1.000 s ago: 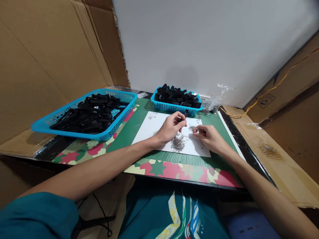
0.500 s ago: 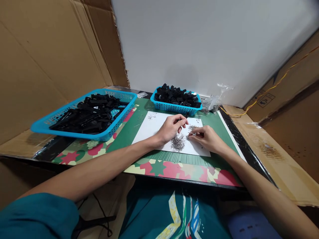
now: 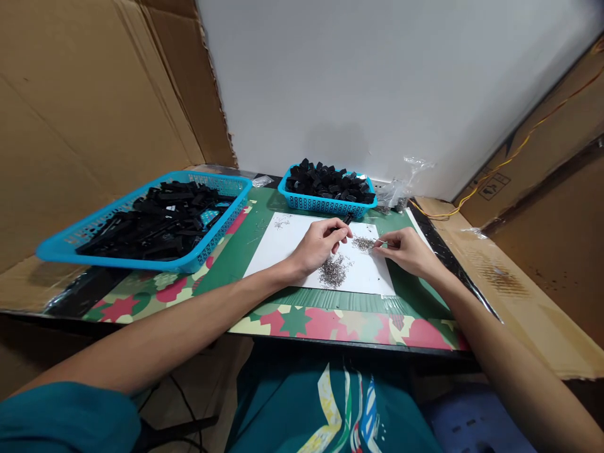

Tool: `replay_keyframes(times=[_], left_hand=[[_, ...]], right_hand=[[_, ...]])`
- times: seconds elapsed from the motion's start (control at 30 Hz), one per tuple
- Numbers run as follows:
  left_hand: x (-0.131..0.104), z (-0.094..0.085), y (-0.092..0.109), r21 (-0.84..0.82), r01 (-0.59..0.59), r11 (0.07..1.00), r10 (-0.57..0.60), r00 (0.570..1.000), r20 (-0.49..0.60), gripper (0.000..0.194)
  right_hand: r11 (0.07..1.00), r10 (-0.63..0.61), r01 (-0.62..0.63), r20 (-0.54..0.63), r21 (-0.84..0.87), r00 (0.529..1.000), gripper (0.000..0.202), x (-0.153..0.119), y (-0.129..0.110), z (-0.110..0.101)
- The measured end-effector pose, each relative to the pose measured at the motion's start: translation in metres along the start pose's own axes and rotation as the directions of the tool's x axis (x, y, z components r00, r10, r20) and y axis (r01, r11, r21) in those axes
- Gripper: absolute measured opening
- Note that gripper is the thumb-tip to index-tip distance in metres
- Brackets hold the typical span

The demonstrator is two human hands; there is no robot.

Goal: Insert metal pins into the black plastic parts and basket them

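Observation:
My left hand (image 3: 321,244) is closed round a small black part (image 3: 348,219), whose end sticks out above the fingers. Pinched in my right hand (image 3: 406,249) is a thin metal tool (image 3: 380,241), its tip at the smaller pile of tiny metal pieces (image 3: 363,243). A larger pile of such pieces (image 3: 333,272) lies on the white sheet (image 3: 283,251), just below my left hand. Some more pieces (image 3: 283,220) are scattered near the sheet's far left corner.
A large blue basket (image 3: 193,258) of long black parts stands left. Behind the sheet is a smaller blue basket (image 3: 325,206) of black pieces. Clear plastic bags (image 3: 394,192) lie beside it. Yellow wires (image 3: 465,201) run along the cardboard at the right.
My right hand has moved away from my left hand, up and to the right, bringing the tool to the smaller pile. My left hand still holds the black part. The view has shifted slightly.

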State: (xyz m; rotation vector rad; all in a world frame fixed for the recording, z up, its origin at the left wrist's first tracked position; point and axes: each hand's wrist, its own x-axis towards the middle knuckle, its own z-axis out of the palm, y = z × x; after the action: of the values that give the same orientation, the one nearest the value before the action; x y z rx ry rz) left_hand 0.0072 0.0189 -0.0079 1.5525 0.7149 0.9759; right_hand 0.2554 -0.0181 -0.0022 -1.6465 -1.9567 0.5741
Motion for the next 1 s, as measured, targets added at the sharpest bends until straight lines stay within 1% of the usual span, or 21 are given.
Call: replay_keyframes(times=[0.17,0.33,0.4,0.53,0.63,0.7,0.77,0.87,0.93,1.0], left_hand=[[-0.001,0.002,0.001,0.008,0.011,1.0,-0.011,1.0,0.011,0.021],[-0.002,0.003,0.001,0.018,0.017,1.0,-0.018,0.999,0.034,0.02],[-0.003,0.004,0.002,0.024,0.018,1.0,-0.019,0.999,0.038,0.02],[-0.004,0.004,0.002,0.039,0.022,0.999,-0.024,0.999,0.043,0.021],[-0.004,0.005,0.004,0.043,0.02,0.999,-0.022,0.999,0.044,0.021],[-0.005,0.005,0.005,0.055,0.007,0.998,-0.01,0.999,0.042,0.021],[-0.005,0.006,0.006,0.075,-0.017,0.997,0.014,0.999,0.046,0.022],[-0.007,0.009,0.009,0.042,-0.046,0.998,0.042,0.996,0.077,0.026],[-0.008,0.011,0.011,-0.015,-0.048,0.999,0.05,0.992,0.117,0.032],[-0.009,0.013,0.012,-0.055,-0.057,0.997,0.066,0.983,0.171,0.038]], right_hand=[[1.0,-0.011,0.011,-0.025,-0.017,1.0,0.031,0.0,-0.006,0.009],[0.998,-0.059,0.06,0.034,-0.019,0.998,0.023,0.0,-0.008,0.008],[0.997,-0.071,0.071,0.05,0.009,0.996,0.024,0.0,-0.008,0.005],[0.994,-0.053,0.046,0.063,0.099,0.997,0.026,-0.002,-0.008,0.002],[0.989,-0.057,0.05,0.041,0.137,0.998,0.032,-0.002,-0.008,0.003],[0.978,-0.06,0.056,0.014,0.202,0.998,0.036,-0.002,-0.008,0.004],[0.941,-0.071,0.071,-0.01,0.332,0.997,0.037,-0.004,-0.012,0.005],[0.829,-0.106,0.112,-0.042,0.547,0.993,0.037,-0.008,-0.02,0.008],[0.763,-0.127,0.128,-0.047,0.634,0.991,0.037,-0.01,-0.026,0.011],[0.725,-0.135,0.123,-0.035,0.678,0.99,0.038,-0.012,-0.031,0.014]])
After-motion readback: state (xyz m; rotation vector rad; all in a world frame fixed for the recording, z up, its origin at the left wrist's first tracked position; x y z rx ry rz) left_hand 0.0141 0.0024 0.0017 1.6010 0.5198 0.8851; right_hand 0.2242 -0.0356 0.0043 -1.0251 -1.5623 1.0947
